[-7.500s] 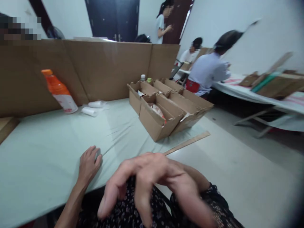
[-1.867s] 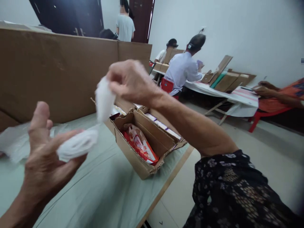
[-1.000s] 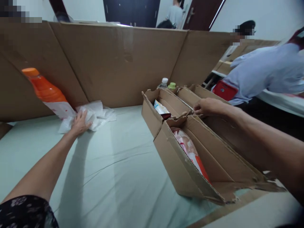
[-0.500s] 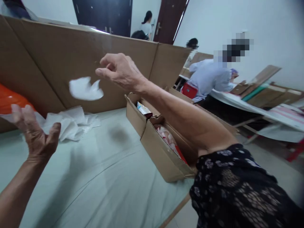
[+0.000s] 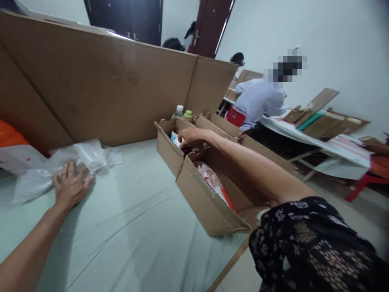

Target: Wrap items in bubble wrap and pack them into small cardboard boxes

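Note:
My left hand (image 5: pixel 72 187) lies palm down with its fingers spread, over the near edge of a pile of crumpled clear plastic bags (image 5: pixel 91 156) on the table. My right hand (image 5: pixel 192 137) reaches into the far compartment of an open cardboard box (image 5: pixel 197 200). Its bent fingers come down at a blue and white packet (image 5: pixel 174 138); the box and the hand hide the fingertips, so I cannot see whether they grip it. In the nearer compartment lies a red and white plastic packet (image 5: pixel 214 182).
A tall cardboard panel (image 5: pixel 121 89) stands along the table's far side. Behind the box are a white-capped bottle (image 5: pixel 178 111) and a green-capped one (image 5: pixel 188 114). Something orange (image 5: pixel 12 134) is at far left. A person (image 5: pixel 261 97) works at another table on the right.
A white piece that was in the air below my right hand is no longer there. My right hand has come down into the box. My left hand has lowered onto the plastic bags.

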Demonstrator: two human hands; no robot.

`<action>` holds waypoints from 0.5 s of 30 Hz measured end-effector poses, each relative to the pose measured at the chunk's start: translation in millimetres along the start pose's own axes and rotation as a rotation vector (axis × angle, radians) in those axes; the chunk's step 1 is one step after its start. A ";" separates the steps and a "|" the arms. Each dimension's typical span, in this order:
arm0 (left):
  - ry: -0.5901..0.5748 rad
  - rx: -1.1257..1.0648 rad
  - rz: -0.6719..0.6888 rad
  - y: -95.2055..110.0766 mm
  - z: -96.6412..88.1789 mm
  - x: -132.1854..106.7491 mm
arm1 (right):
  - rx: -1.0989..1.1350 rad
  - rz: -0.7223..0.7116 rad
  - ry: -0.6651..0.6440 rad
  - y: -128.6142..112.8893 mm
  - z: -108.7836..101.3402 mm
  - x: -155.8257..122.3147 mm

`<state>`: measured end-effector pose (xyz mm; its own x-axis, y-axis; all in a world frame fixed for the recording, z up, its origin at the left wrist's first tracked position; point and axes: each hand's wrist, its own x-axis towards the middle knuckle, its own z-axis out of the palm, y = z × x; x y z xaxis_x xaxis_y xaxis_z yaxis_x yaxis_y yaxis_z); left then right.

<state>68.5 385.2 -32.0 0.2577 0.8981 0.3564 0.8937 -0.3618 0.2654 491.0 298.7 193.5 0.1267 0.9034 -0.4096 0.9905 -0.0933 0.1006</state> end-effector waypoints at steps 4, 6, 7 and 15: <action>0.045 -0.008 -0.013 1.2 0.7 1.7 | -0.089 -0.028 0.094 -13.3 13.0 23.1; 0.095 -0.020 -0.021 -0.3 1.1 1.9 | -0.122 -0.031 0.112 -16.4 17.1 29.8; 0.124 -0.030 -0.025 -1.6 1.2 1.7 | -0.139 -0.029 0.124 -16.4 16.2 30.7; 0.409 -0.177 -0.247 -15.5 2.2 -1.5 | 0.032 0.047 0.737 -51.2 -77.9 -8.3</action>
<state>55.0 389.9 -38.6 -0.1501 0.8037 0.5758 0.8248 -0.2194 0.5212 435.2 328.6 262.3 0.1118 0.9438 0.3110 0.9874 -0.1408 0.0724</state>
